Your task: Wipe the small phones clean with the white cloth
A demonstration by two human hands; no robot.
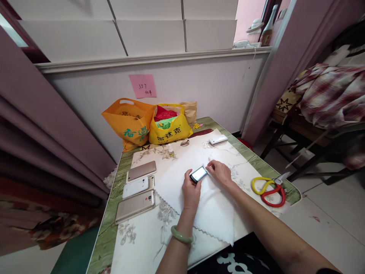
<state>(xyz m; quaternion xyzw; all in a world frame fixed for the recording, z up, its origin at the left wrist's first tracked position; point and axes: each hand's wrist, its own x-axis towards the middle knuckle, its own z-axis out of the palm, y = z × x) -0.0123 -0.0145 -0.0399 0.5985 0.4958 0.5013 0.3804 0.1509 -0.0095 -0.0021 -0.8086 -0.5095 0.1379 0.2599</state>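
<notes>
My left hand [191,190], with a green bangle on the wrist, is closed around the lower end of a small dark phone [199,174] with a lit screen. My right hand [220,171] pinches the phone's far right edge with its fingertips. Both hands hold it just above a white cloth [211,213] spread on the table [111,224]. Three phones lie face down in a column to the left: a rose-gold phone [142,170], a white phone [135,187] and a gold phone [135,205].
Scissors [269,186] with yellow and red handles lie near the table's right edge. A white box-like device [218,139] sits at the far side. An orange bag [129,122] and a yellow bag [169,125] stand against the wall. A chair with plaid cloth [327,95] is at right.
</notes>
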